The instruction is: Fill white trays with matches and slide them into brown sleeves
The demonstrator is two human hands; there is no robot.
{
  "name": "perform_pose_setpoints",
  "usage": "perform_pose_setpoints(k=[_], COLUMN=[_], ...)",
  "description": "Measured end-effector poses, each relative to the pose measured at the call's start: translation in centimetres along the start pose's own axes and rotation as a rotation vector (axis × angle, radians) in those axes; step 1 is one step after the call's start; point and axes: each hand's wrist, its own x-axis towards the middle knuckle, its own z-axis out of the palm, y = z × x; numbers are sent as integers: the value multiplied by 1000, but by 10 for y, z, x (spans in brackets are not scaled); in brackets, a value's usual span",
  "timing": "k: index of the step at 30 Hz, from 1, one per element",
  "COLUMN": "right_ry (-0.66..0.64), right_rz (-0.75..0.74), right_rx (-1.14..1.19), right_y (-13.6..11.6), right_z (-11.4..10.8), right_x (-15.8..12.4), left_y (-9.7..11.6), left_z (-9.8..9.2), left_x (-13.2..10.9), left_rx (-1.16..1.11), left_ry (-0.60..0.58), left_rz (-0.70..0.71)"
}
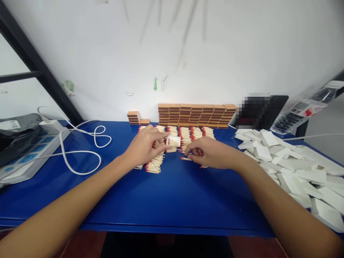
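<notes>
My left hand (146, 144) pinches a small white matchbox tray (174, 140) between thumb and fingers, held above the rows of matches. The tray is tilted toward me, and a few pale sticks seem to show inside it. My right hand (211, 152) is closed, its thumb and fingertips together at a few red-tipped matchsticks (184, 158) low over the table. Behind and under both hands lie several rows of loose matches (185, 138) with red heads; my hands cover parts of them. One pile of matches (154, 166) reaches nearest to me.
Filled-looking matchboxes (197, 114) stand stacked against the wall, with a smaller stack (133, 117) to their left. White empty trays (290, 165) heap at the right beside a plastic bottle (306, 107) and a dark phone-like object (278, 107). A power strip (32, 154) and white cable (80, 173) lie left.
</notes>
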Motion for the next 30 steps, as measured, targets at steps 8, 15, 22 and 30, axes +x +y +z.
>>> perform_pose_setpoints(k=[8, 15, 22, 30], right_ry=[-5, -6, -62, -41], right_rz=[8, 5, 74, 30], right_rx=[-26, -41, -18, 113], right_y=[-3, -4, -3, 5], right_z=[0, 3, 5, 0], right_x=[-1, 0, 2, 1], left_y=[3, 5, 4, 4], left_z=[-1, 0, 0, 0], left_x=[1, 1, 1, 0], left_rx=[20, 48, 28, 24], left_ry=[-11, -26, -16, -22], left_rz=[8, 12, 26, -11])
